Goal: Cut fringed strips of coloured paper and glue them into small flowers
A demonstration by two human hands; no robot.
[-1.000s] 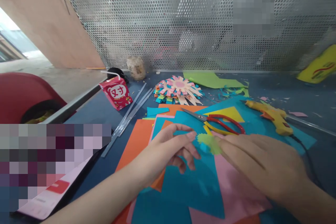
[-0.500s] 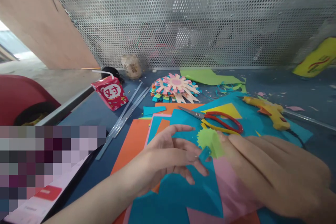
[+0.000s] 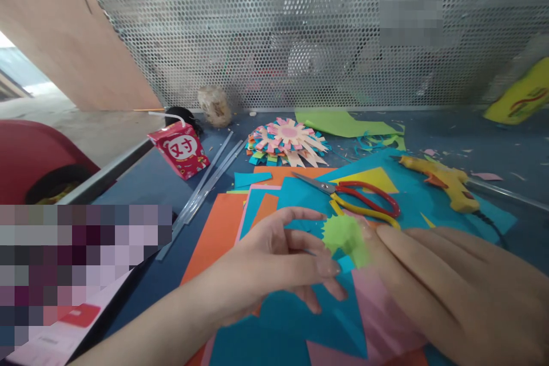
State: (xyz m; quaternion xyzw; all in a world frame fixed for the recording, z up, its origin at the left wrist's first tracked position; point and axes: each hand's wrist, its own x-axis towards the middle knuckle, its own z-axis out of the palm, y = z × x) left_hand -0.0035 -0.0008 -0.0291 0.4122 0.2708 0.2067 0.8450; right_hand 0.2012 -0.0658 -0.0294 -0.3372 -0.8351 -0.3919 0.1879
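Observation:
My right hand (image 3: 454,291) pinches a light green paper disc (image 3: 341,234) with a zigzag edge; the disc's right part is hidden by the fingers. Between the thumb and a finger of my left hand (image 3: 287,260) is a small blue paper strip (image 3: 345,265). The strip's end meets the disc's lower edge; I cannot tell whether it sticks there. My left hand's other fingers are loosely curved. Both hands are above stacked blue (image 3: 317,320), pink and orange paper sheets. Just beyond the disc lie scissors (image 3: 334,189) with red and yellow handles.
A yellow glue gun (image 3: 446,183) lies at right. Layered paper rosettes (image 3: 287,137) sit at the back, by a green sheet (image 3: 351,126). Clear glue sticks (image 3: 210,189) and a red drink box (image 3: 180,148) are at left. A perforated metal panel (image 3: 257,40) closes off the back.
The blue strip, glossy and lifted before, has moved slightly down and right and now lies flatter by the disc's lower edge. My left hand has shifted slightly right with it.

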